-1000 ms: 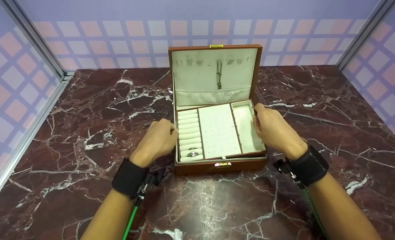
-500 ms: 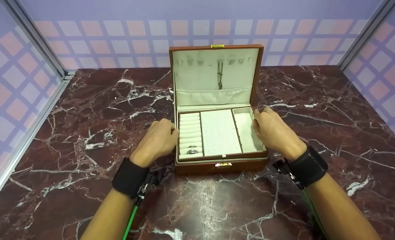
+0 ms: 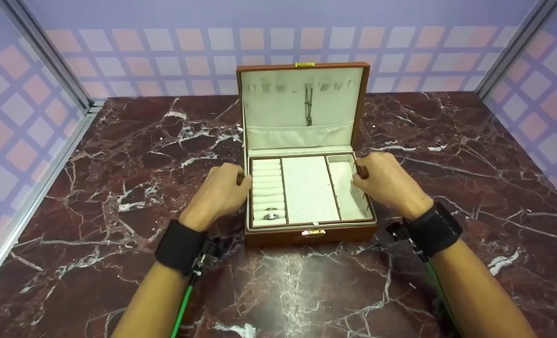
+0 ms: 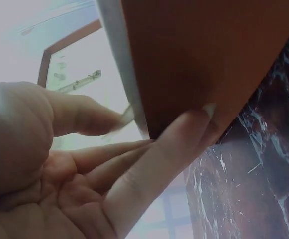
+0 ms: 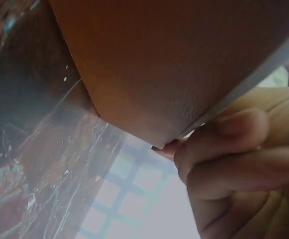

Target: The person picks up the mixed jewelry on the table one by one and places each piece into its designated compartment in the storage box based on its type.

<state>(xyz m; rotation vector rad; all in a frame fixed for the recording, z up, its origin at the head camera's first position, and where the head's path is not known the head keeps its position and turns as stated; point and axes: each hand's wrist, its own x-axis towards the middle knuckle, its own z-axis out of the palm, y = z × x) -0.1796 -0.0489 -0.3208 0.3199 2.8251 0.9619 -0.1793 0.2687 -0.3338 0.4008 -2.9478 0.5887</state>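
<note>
A brown jewelry box (image 3: 278, 238) stands with its lid (image 3: 302, 108) raised. Its cream-lined tray (image 3: 309, 190) lies level inside. At the box's left side is my left hand (image 3: 218, 192); in the left wrist view its thumb (image 4: 84, 115) reaches over the rim and a finger (image 4: 154, 169) lies along the outer wall. My right hand (image 3: 384, 180) holds the tray's right edge near the back, thumb towards the compartment; the right wrist view shows curled fingers (image 5: 224, 144) at the rim. A ring (image 3: 271, 216) sits in the tray's front ring rolls. The inner side of the right grip is partly hidden.
A chain necklace (image 3: 308, 105) hangs inside the lid above a fabric pocket (image 3: 302, 136). The box stands on a dark red marbled tabletop (image 3: 156, 155). Tiled panels (image 3: 189, 44) bound it at the back and both sides.
The tray, tilted with its right back end raised, has gone down level into the box. My right hand has lowered with it; my left hand has barely shifted.
</note>
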